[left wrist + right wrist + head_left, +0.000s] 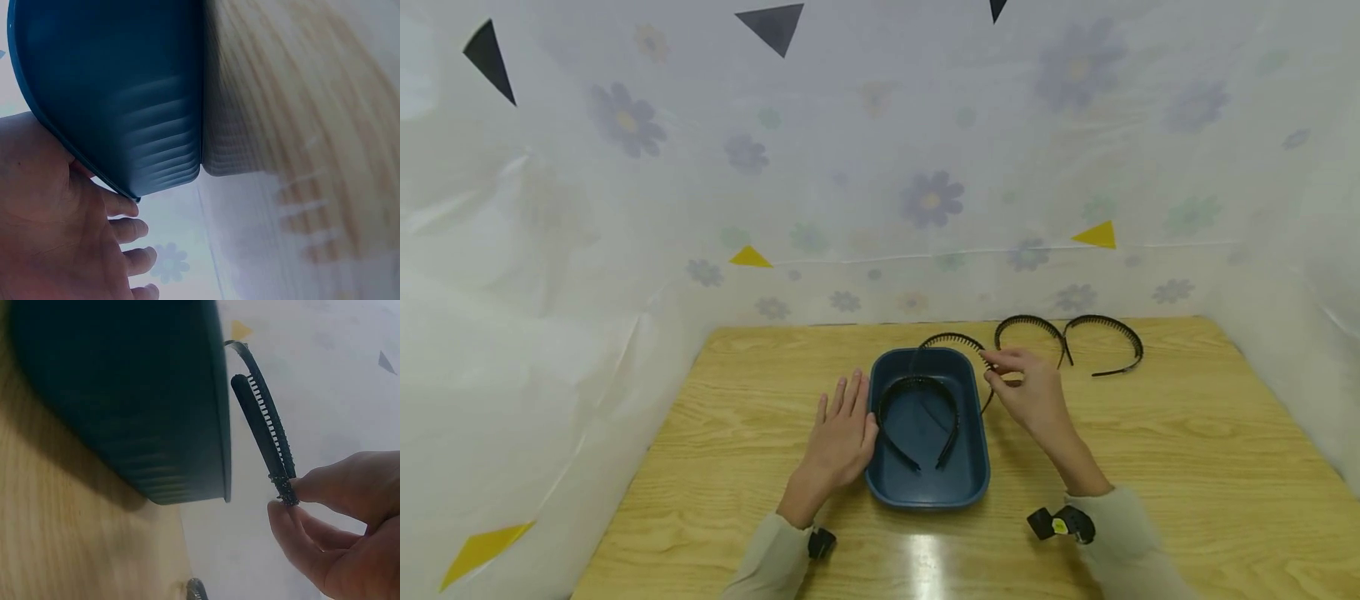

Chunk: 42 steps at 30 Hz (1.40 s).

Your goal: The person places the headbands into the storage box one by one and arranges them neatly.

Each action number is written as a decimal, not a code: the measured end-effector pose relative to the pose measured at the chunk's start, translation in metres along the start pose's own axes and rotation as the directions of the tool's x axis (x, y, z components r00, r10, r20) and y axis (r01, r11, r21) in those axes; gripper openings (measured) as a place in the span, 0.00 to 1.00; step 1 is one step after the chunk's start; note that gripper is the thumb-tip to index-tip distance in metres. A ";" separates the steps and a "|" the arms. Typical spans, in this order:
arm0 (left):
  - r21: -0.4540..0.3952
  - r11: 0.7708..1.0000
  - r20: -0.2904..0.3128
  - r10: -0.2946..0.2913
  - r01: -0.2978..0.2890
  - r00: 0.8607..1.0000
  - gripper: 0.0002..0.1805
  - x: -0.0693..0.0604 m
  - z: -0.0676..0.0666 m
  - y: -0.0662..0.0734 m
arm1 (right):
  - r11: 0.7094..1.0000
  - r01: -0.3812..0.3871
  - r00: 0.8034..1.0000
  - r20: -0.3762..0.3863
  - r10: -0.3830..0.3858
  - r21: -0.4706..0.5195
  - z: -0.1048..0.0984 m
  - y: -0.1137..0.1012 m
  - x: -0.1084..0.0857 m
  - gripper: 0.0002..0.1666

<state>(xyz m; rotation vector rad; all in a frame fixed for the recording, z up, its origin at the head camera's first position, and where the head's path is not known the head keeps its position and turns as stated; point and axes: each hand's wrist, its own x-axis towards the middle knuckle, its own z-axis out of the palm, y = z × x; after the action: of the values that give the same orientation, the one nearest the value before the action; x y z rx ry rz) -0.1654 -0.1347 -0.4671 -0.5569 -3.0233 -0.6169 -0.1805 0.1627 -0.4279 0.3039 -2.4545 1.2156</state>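
My right hand (1033,392) pinches a black toothed headband (955,337) between thumb and fingertips, over the far right part of a dark blue plastic basin (925,493). Seen from the right wrist, the held headband (265,419) hangs beside the basin's rim (226,450), its teeth visible. Another black headband (917,381) lies inside the basin, its ends pointing toward me. My left hand (838,442) rests against the basin's left side with its fingers extended. In the left wrist view, the fingers of this hand (62,219) stand along the outside of the rim.
Two more black headbands, a left one (1026,318) and a right one (1138,342), lie on the wooden table (760,383) at the back right. Behind the table hangs a white flowered sheet (850,167) with dark and yellow triangles. Pale sheeting encloses both sides.
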 end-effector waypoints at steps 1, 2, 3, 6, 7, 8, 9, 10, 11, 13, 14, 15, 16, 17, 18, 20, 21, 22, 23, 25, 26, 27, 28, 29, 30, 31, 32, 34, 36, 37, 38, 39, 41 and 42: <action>0.000 1.000 -0.001 0.001 -0.001 1.000 0.33 0.000 0.000 0.000 | 1.000 0.003 1.000 0.005 -0.003 0.001 0.002 -0.001 0.000 0.19; 0.001 1.000 -0.003 0.002 -0.002 1.000 0.33 0.000 0.000 0.000 | 1.000 0.010 1.000 0.010 -0.010 -0.004 0.004 -0.001 -0.001 0.19; 0.000 1.000 -0.005 0.003 -0.003 1.000 0.33 0.000 0.000 -0.001 | 1.000 0.017 1.000 0.015 -0.017 -0.009 0.006 -0.001 -0.001 0.18; 0.002 1.000 -0.007 0.004 -0.004 1.000 0.33 0.001 0.000 -0.001 | 0.999 0.036 0.999 0.028 -0.035 -0.036 0.013 -0.002 -0.002 0.18; 0.002 1.000 -0.006 0.004 -0.004 1.000 0.33 0.001 0.000 -0.001 | 0.998 0.042 0.999 0.031 -0.040 -0.048 0.015 -0.002 -0.003 0.19; 0.002 1.000 -0.005 0.004 -0.004 1.000 0.33 0.001 0.000 -0.001 | 0.997 0.052 0.998 0.033 -0.050 -0.064 0.016 -0.002 -0.003 0.19; 0.003 1.000 -0.004 0.003 -0.003 1.000 0.33 0.001 0.000 -0.001 | 0.995 0.062 0.998 0.036 -0.059 -0.080 0.018 -0.002 -0.004 0.19; 0.006 1.000 -0.001 0.002 -0.002 1.000 0.33 0.001 0.000 -0.001 | 0.993 0.072 0.997 0.040 -0.068 -0.096 0.020 -0.003 -0.004 0.19; 0.008 1.000 0.002 0.001 -0.001 1.000 0.33 0.001 0.000 -0.001 | 0.990 0.086 0.996 0.043 -0.081 -0.112 0.022 -0.003 -0.004 0.19; 0.011 1.000 0.005 -0.001 0.001 1.000 0.33 0.000 0.000 -0.001 | 0.983 0.111 0.993 0.049 -0.105 -0.146 0.026 -0.004 -0.005 0.20; 0.011 1.000 0.005 -0.001 0.001 1.000 0.33 0.000 0.000 -0.001 | 0.979 0.124 0.992 0.051 -0.117 -0.160 0.028 -0.004 -0.005 0.20; 0.009 1.000 0.007 -0.002 0.002 1.000 0.33 0.000 0.000 -0.001 | 0.977 0.131 0.991 0.055 -0.123 -0.170 0.030 -0.004 -0.005 0.20; 0.010 1.000 0.008 -0.002 0.002 1.000 0.33 -0.001 -0.001 -0.001 | 0.975 0.139 0.990 0.060 -0.130 -0.175 0.032 -0.005 -0.006 0.20; 0.010 1.000 0.007 -0.002 0.002 1.000 0.33 -0.001 0.000 -0.002 | 0.973 0.145 0.989 0.068 -0.134 -0.178 0.034 -0.005 -0.006 0.20; 0.010 1.000 0.006 -0.002 0.002 1.000 0.33 -0.001 -0.001 -0.002 | 0.972 0.147 0.988 0.078 -0.135 -0.181 0.035 -0.006 -0.006 0.20; 0.009 1.000 0.004 -0.002 0.002 1.000 0.33 -0.002 -0.001 -0.002 | 0.972 0.151 0.986 0.099 -0.135 -0.181 0.039 -0.007 -0.006 0.20; 0.012 1.000 0.004 -0.004 0.004 1.000 0.33 -0.003 -0.001 -0.002 | 0.972 0.151 0.985 0.110 -0.133 -0.180 0.040 -0.008 -0.006 0.20; 0.015 1.000 0.003 -0.005 0.005 1.000 0.33 -0.003 -0.001 -0.003 | 0.971 0.152 0.984 0.119 -0.132 -0.183 0.041 -0.009 -0.005 0.20; 0.016 1.000 0.002 -0.005 0.005 1.000 0.33 -0.003 -0.001 -0.003 | 0.970 0.152 0.984 0.125 -0.130 -0.188 0.042 -0.010 -0.005 0.20; 0.016 1.000 -0.001 -0.006 0.006 1.000 0.33 -0.003 -0.001 -0.003 | 0.968 0.150 0.983 0.135 -0.124 -0.202 0.045 -0.011 -0.004 0.20; 0.016 1.000 -0.002 -0.005 0.005 1.000 0.33 -0.003 -0.001 -0.004 | 0.967 0.149 0.983 0.141 -0.121 -0.209 0.045 -0.011 -0.004 0.20; 0.018 1.000 -0.002 -0.004 0.004 1.000 0.33 -0.003 0.000 -0.004 | 0.966 0.147 0.982 0.146 -0.117 -0.214 0.046 -0.012 -0.004 0.20; 0.017 1.000 -0.003 -0.004 0.004 1.000 0.33 -0.003 0.000 -0.004 | 0.965 0.144 0.982 0.153 -0.112 -0.220 0.047 -0.012 -0.004 0.20; 0.016 1.000 -0.003 -0.002 0.003 1.000 0.33 -0.002 0.000 -0.004 | 0.965 0.139 0.981 0.162 -0.104 -0.222 0.047 -0.012 -0.003 0.19; 0.016 1.000 -0.001 -0.003 0.003 1.000 0.33 -0.002 -0.001 -0.004 | 0.966 0.132 0.981 0.172 -0.094 -0.222 0.048 -0.012 -0.003 0.19; 0.017 1.000 0.000 -0.003 0.003 1.000 0.33 -0.002 -0.001 -0.003 | 0.967 0.126 0.980 0.182 -0.086 -0.223 0.048 -0.012 -0.003 0.19; 0.017 1.000 0.001 -0.003 0.003 1.000 0.33 -0.002 -0.001 -0.003 | 0.967 0.122 0.978 0.191 -0.080 -0.224 0.048 -0.012 -0.003 0.18; 0.017 1.000 0.003 -0.003 0.003 1.000 0.33 -0.002 -0.001 -0.002 | 0.967 0.119 0.975 0.210 -0.071 -0.226 0.050 -0.011 -0.003 0.18; 0.015 1.000 0.005 -0.005 0.005 1.000 0.33 -0.002 -0.002 -0.001 | 0.966 0.120 0.973 0.222 -0.068 -0.228 0.050 -0.011 -0.002 0.17; 0.014 1.000 0.004 -0.003 0.003 1.000 0.33 -0.002 -0.002 -0.001 | 0.965 0.124 0.972 0.225 -0.070 -0.232 0.051 -0.011 -0.001 0.17; 0.011 1.000 0.003 -0.002 0.002 1.000 0.33 -0.002 -0.002 0.000 | 0.963 0.128 0.971 0.229 -0.073 -0.235 0.051 -0.010 -0.001 0.17; 0.009 1.000 0.003 0.000 0.000 1.000 0.33 -0.002 -0.002 0.000 | 0.962 0.130 0.970 0.232 -0.074 -0.238 0.051 -0.010 -0.001 0.17; 0.007 1.000 0.002 0.003 -0.003 1.000 0.33 -0.001 -0.001 0.001 | 0.960 0.135 0.969 0.237 -0.075 -0.246 0.051 -0.011 0.000 0.17; 0.005 1.000 0.001 0.005 -0.005 1.000 0.33 -0.001 -0.001 0.000 | 0.957 0.138 0.968 0.241 -0.076 -0.254 0.051 -0.011 0.001 0.17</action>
<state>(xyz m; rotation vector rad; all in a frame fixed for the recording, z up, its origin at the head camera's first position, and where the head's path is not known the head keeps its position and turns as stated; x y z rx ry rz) -0.1646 -0.1351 -0.4659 -0.5646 -3.0226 -0.6090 -0.1893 0.1153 -0.4475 0.5179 -2.7190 0.8274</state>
